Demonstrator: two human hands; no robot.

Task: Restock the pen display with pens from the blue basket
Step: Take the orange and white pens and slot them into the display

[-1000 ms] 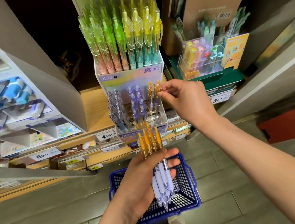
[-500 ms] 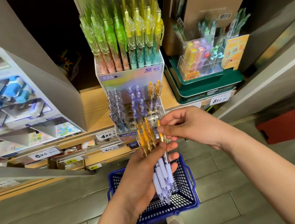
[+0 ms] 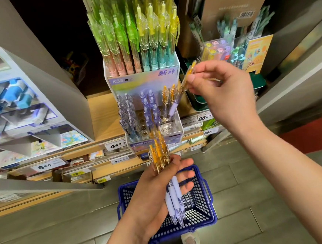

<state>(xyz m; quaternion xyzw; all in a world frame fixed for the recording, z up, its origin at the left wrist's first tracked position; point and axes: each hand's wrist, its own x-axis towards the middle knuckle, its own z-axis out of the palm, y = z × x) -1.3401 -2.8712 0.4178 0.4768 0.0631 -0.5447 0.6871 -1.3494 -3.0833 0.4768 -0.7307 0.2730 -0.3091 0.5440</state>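
A clear tiered pen display (image 3: 173,129) stands on the wooden shelf, with green and yellow pens above and clear, purple and two orange pens in its lower tier. My right hand (image 3: 219,90) pinches one orange-topped pen (image 3: 184,85), tilted, its tip just above the lower tier's right side. Below, my left hand (image 3: 161,189) grips a bundle of orange-topped pens (image 3: 159,156) with lilac grips. The blue basket (image 3: 203,211) sits on the floor under that hand.
A grey display of blue items (image 3: 10,99) juts out at left. A green tray with pastel markers (image 3: 225,49) stands to the right of the pen display. Price tags (image 3: 115,144) line the shelf edge. Grey floor tiles (image 3: 241,221) surround the basket.
My right hand took one orange pen from the bundle in my left hand and lifted it up to the display's lower tier. The left hand stayed over the basket.
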